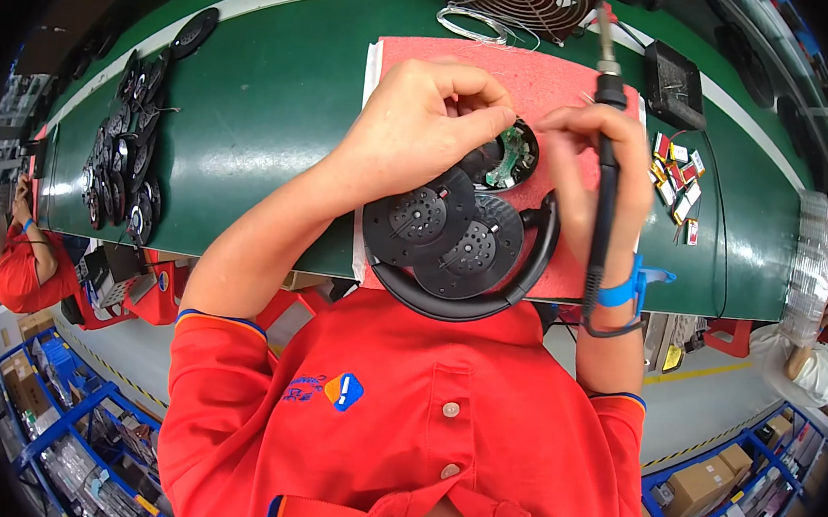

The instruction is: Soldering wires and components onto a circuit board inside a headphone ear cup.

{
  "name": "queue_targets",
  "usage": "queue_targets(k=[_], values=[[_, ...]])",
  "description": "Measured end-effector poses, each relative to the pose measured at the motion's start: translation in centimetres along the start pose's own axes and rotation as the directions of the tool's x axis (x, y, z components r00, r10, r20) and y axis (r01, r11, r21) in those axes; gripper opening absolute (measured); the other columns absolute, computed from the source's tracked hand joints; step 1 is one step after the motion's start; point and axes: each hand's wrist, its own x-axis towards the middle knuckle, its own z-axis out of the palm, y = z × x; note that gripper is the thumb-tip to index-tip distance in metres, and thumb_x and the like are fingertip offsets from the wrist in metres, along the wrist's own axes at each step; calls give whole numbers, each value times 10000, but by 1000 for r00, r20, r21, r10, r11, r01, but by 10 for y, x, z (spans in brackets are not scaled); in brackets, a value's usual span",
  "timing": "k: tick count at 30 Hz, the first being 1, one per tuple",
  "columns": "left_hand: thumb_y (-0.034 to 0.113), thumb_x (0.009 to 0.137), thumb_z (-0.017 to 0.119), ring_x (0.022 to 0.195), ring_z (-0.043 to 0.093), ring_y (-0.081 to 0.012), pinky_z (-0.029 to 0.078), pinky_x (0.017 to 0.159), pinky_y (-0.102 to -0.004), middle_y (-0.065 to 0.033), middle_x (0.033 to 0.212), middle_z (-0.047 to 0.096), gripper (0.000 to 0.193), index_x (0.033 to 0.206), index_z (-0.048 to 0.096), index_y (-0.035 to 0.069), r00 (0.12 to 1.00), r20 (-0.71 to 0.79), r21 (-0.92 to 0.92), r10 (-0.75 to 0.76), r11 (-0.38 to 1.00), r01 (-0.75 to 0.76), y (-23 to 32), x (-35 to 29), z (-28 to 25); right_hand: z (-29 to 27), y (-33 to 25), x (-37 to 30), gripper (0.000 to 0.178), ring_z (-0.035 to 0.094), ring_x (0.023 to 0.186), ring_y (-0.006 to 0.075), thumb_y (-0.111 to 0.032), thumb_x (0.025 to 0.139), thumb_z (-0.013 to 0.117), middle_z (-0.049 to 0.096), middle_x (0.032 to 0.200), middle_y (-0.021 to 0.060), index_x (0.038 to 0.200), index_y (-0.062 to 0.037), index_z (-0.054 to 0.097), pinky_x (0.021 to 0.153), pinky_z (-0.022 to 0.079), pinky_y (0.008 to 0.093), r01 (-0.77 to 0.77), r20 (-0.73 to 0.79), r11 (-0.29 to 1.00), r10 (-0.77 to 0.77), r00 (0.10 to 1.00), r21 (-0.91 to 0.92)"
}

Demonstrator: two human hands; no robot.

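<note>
In front of me lies a pair of black headphones (449,307) with its ear cup opened, and a green circuit board (513,157) shows inside. Two round black speaker plates (470,247) rest within the curve of the headband. My left hand (435,114) reaches over the cup, thumb and forefinger pinched at its upper rim; whatever sits between the fingertips is too small to make out. Just right of the cup, my right hand (602,152) holds a soldering iron (609,99), tip pointing away from me. Its fingers are slightly blurred, and a blue strap circles that wrist.
A pink mat (410,59) lies under the work on the green table (261,101). Many speaker plates (120,158) are heaped at left. Several small batteries (678,182) and a black tray (674,85) sit at right. A fan grille (522,0) and coiled wire (476,25) stand behind.
</note>
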Motion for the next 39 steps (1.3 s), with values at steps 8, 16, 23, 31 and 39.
queue_targets(k=[8, 16, 23, 31, 39], values=[[84, 716, 674, 1060, 506, -242, 367, 959, -335, -59, 1023, 624, 76, 740, 676, 12, 962, 69, 376, 264, 886, -270, -24, 11, 1, -44, -14, -4, 389, 494, 570, 115, -290, 981, 447, 583, 632, 106, 1104, 70, 529, 566, 420, 246, 127, -108, 991, -129, 986, -30], [98, 660, 652, 1022, 505, -284, 426, 905, -362, -60, 987, 656, 94, 711, 703, 38, 980, 98, 311, 172, 930, -195, -31, 12, 3, -33, -12, -6, 520, 408, 485, 137, -416, 969, 414, 520, 541, 33, 726, -3, 616, 475, 300, 270, 266, -211, 963, -254, 944, 31], [94, 651, 651, 969, 518, -279, 425, 874, -359, -67, 941, 668, 87, 696, 696, 35, 981, 124, 263, 153, 948, -181, -30, 13, 2, -27, -8, -8, 423, 387, 458, 139, -292, 958, 460, 524, 526, 35, 675, -13, 604, 447, 290, 278, 268, -124, 957, -254, 959, 112], [96, 644, 650, 937, 536, -274, 425, 864, -357, -78, 922, 669, 88, 683, 690, 29, 982, 130, 227, 134, 961, -161, -28, 14, 1, -26, -9, -5, 292, 442, 461, 162, -178, 897, 526, 603, 590, 60, 671, -14, 611, 447, 335, 283, 228, -10, 971, -228, 974, 66], [90, 641, 642, 891, 560, -271, 418, 872, -358, -103, 878, 666, 82, 662, 678, 20, 980, 109, 258, 168, 947, -191, -31, 14, 3, -26, -9, -3, 281, 454, 456, 172, -167, 890, 541, 608, 592, 66, 665, -13, 613, 442, 345, 284, 245, 25, 969, -246, 969, 41]])
